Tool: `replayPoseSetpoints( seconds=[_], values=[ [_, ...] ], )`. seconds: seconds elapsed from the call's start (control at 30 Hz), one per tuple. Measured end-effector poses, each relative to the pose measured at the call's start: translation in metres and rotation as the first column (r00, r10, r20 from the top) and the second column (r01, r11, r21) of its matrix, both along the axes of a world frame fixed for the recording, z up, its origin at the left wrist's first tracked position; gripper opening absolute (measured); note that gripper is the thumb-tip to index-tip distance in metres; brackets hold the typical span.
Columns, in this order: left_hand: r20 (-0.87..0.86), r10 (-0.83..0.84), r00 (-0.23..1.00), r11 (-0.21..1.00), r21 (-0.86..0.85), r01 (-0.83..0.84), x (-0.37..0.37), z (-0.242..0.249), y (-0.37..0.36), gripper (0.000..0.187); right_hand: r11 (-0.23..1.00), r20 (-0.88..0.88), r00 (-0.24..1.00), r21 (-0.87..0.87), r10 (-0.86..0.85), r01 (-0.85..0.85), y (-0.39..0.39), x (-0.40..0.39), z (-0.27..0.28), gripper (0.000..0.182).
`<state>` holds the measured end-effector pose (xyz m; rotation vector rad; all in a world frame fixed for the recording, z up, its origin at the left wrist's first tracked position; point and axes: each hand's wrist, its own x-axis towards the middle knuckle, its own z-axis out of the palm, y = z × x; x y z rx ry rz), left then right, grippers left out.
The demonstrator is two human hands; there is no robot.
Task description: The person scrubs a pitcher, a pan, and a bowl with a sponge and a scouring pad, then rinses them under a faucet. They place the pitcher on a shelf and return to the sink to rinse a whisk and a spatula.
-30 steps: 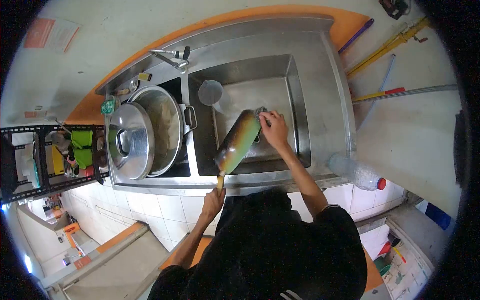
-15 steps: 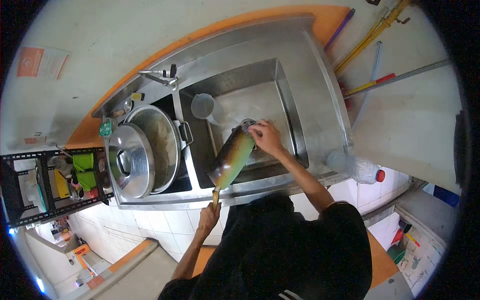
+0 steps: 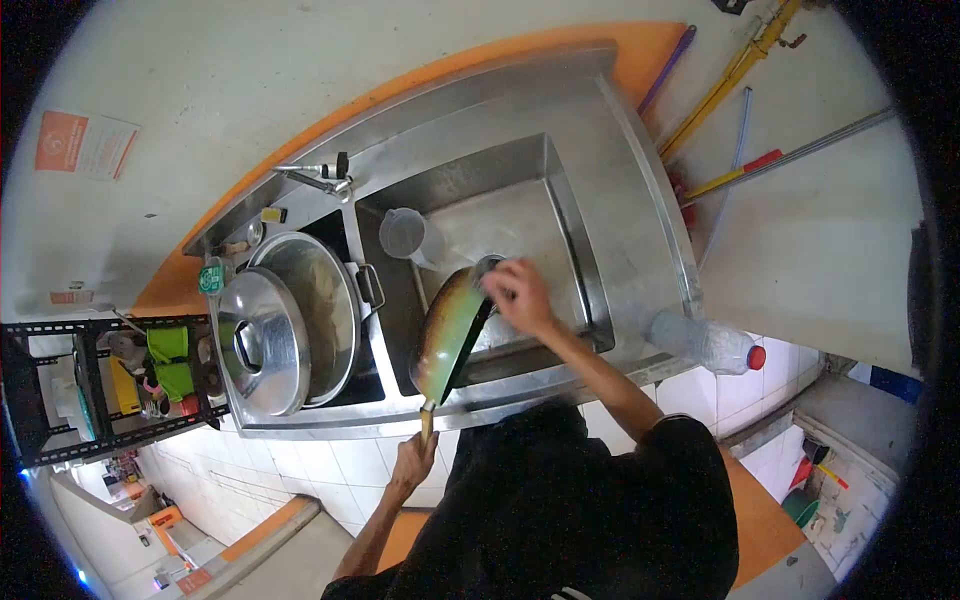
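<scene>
My left hand (image 3: 413, 463) grips the wooden handle of a frying pan (image 3: 446, 330), which is tilted on edge over the right basin of the steel sink (image 3: 560, 215). The pan's underside is green and brown and faces left. My right hand (image 3: 516, 292) is at the pan's far rim, pressing a grey scouring pad (image 3: 487, 266) against it. The pad is mostly hidden by my fingers.
A clear plastic jug (image 3: 402, 234) stands in the basin's back left corner. The left basin holds a large steel pot (image 3: 318, 300) with its lid (image 3: 258, 342) leaning on it. A tap (image 3: 318, 180) is behind. A plastic bottle (image 3: 708, 343) lies at the counter's right end.
The pan has turned more onto its edge, its inner side now towards my right hand. My right hand moved slightly left along the rim. The view shifted a little.
</scene>
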<state>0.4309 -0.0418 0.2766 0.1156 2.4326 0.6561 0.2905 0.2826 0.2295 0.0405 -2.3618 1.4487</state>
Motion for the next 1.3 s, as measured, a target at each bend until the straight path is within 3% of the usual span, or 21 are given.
replayPoseSetpoints(
  seconds=[0.07, 0.1, 0.2, 0.3, 0.33, 0.37, 0.5, 0.6, 0.63, 0.73, 0.77, 0.83, 0.93, 0.97, 1.07, 1.1, 1.2, 1.23, 1.3],
  values=[
    [-0.029, -0.003, 1.0, 0.999, 0.033, 0.004, 0.007, 0.0, -0.004, 0.035, 0.978, 0.105, 0.978, -0.085, -0.179, 0.189, 0.011, -0.02, -0.052, 0.014],
    [-0.046, -0.01, 0.999, 0.999, 0.047, 0.012, 0.003, 0.004, -0.002, 0.035, 0.953, 0.222, 0.957, -0.195, -0.188, 0.232, 0.011, -0.025, -0.057, 0.015],
    [0.012, 0.041, 0.999, 0.999, 0.031, -0.042, -0.002, 0.016, 0.004, 0.034, 0.858, 0.234, 0.949, -0.419, -0.214, 0.296, 0.003, -0.019, -0.049, 0.015],
    [-0.021, 0.056, 0.998, 0.998, 0.043, -0.055, 0.0, 0.016, 0.002, 0.035, 0.953, 0.035, 0.99, -0.268, -0.138, 0.142, -0.009, -0.009, 0.018, 0.012],
    [-0.01, 0.075, 0.997, 0.996, 0.051, -0.074, 0.0, 0.017, 0.0, 0.036, 0.979, -0.028, 0.996, -0.185, -0.087, 0.081, -0.015, -0.006, 0.026, 0.011],
    [-0.004, 0.094, 0.996, 0.994, 0.062, -0.094, -0.005, 0.016, 0.001, 0.036, 0.98, -0.071, 0.987, -0.15, -0.143, 0.131, -0.021, -0.008, 0.017, 0.009],
    [0.07, 0.138, 0.988, 0.986, 0.088, -0.144, -0.011, 0.016, 0.004, 0.039, 0.851, 0.062, 0.922, -0.364, -0.383, 0.378, -0.014, -0.022, -0.008, 0.012],
    [0.13, 0.219, 0.967, 0.962, 0.138, -0.236, -0.006, 0.022, 0.019, 0.041, 0.645, 0.217, 0.818, -0.522, -0.533, 0.558, -0.006, -0.028, -0.011, 0.013],
    [0.133, 0.216, 0.967, 0.966, 0.116, -0.232, -0.005, 0.02, 0.02, 0.04, 0.589, 0.295, 0.824, -0.587, -0.483, 0.555, 0.0, -0.029, -0.006, 0.016],
    [-0.036, 0.087, 0.996, 0.995, 0.054, -0.085, -0.007, 0.02, 0.02, 0.036, 0.68, 0.217, 0.913, -0.613, -0.345, 0.402, 0.017, -0.036, 0.009, 0.016],
    [-0.129, -0.001, 0.992, 1.0, -0.012, -0.001, -0.007, 0.014, 0.013, 0.03, 0.795, 0.137, 0.965, -0.548, -0.223, 0.261, 0.021, -0.034, 0.018, 0.016],
    [-0.169, -0.024, 0.985, 1.0, -0.009, 0.022, -0.008, 0.014, 0.005, 0.028, 0.93, 0.019, 0.998, -0.364, 0.065, -0.054, 0.031, -0.029, 0.052, 0.015],
    [-0.198, -0.076, 0.977, 0.995, -0.081, 0.06, -0.006, 0.009, -0.017, 0.026, 0.975, 0.01, 0.976, -0.052, 0.216, -0.215, 0.037, -0.027, 0.066, 0.015],
    [-0.212, -0.088, 0.973, 0.992, -0.108, 0.067, -0.004, 0.008, -0.023, 0.026, 0.987, 0.112, 0.983, 0.056, 0.147, -0.154, 0.046, -0.031, 0.051, 0.015],
    [-0.281, -0.143, 0.949, 0.979, -0.18, 0.094, -0.006, 0.004, -0.043, 0.027, 0.962, 0.099, 0.965, -0.149, 0.243, -0.227, 0.043, -0.029, 0.032, 0.014],
    [-0.271, -0.168, 0.948, 0.97, -0.219, 0.11, -0.007, 0.008, -0.044, 0.027, 0.929, 0.025, 0.947, -0.205, 0.32, -0.308, 0.036, -0.022, 0.054, 0.015],
    [-0.258, -0.232, 0.938, 0.944, -0.29, 0.154, -0.006, 0.014, -0.052, 0.028, 0.904, 0.057, 0.916, -0.197, 0.397, -0.379, 0.033, -0.024, 0.05, 0.015],
    [-0.254, -0.24, 0.937, 0.942, -0.293, 0.162, -0.005, 0.012, -0.054, 0.027, 0.947, 0.133, 0.94, -0.119, 0.314, -0.299, 0.04, -0.031, 0.033, 0.013],
    [-0.274, -0.278, 0.921, 0.941, -0.27, 0.204, -0.01, 0.013, -0.054, 0.027, 0.931, 0.063, 0.956, -0.254, 0.287, -0.263, 0.038, -0.021, 0.019, 0.013]
  ],
)
